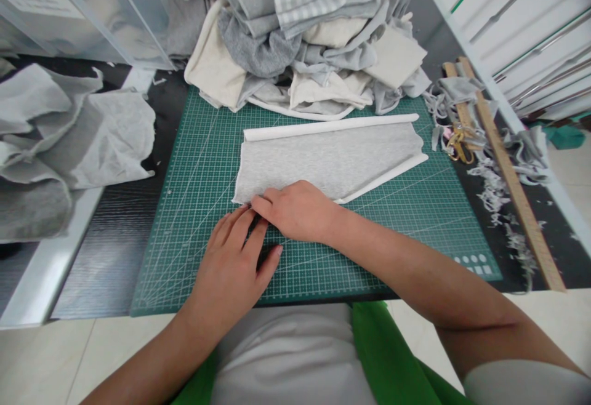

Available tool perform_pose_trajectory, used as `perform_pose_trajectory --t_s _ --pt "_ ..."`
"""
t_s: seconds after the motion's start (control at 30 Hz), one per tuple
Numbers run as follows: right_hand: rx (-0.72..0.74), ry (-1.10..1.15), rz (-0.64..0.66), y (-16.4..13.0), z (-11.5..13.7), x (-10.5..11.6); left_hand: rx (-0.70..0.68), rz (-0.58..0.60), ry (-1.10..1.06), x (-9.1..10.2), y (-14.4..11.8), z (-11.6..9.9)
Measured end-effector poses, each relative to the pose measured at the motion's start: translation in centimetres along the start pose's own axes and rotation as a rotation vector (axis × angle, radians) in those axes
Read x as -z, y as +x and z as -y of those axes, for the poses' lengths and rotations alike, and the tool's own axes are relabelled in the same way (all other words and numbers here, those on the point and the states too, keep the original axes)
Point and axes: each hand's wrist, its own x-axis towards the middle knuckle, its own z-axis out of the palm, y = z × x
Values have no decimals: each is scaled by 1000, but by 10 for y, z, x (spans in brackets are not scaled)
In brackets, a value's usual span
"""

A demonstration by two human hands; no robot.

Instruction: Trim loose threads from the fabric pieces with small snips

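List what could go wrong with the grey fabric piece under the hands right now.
The grey fabric piece has both long edges curled, so it may roll up again. Both the left hand and right hand press only its near corner; the far end lies free and could shift. The fabric pile crowds the cutting mat.

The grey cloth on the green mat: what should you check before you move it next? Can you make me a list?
1. Grey cloth lies flat on the cutting mat: ok.
2. Both long edges are rolled up, white side showing: ok.
3. Right hand presses the near left corner: ok.
4. Left hand rests flat on the mat, fingertips at that corner: ok.
5. Fabric pile stays off the cloth: not ok, its front touches the far rolled edge.
6. Scissors within reach: cannot tell, they lie among scraps by the wooden ruler.
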Motion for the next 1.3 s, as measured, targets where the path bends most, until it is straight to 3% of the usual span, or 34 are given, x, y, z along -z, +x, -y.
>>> perform_pose_trajectory --t_s 0.6,1.3 --pt "-33 16 -33 2 -1 -2 5 6 5 0 0 -1" --pt "1 65 36 13 -2 2 14 6 29 0 1 -1"
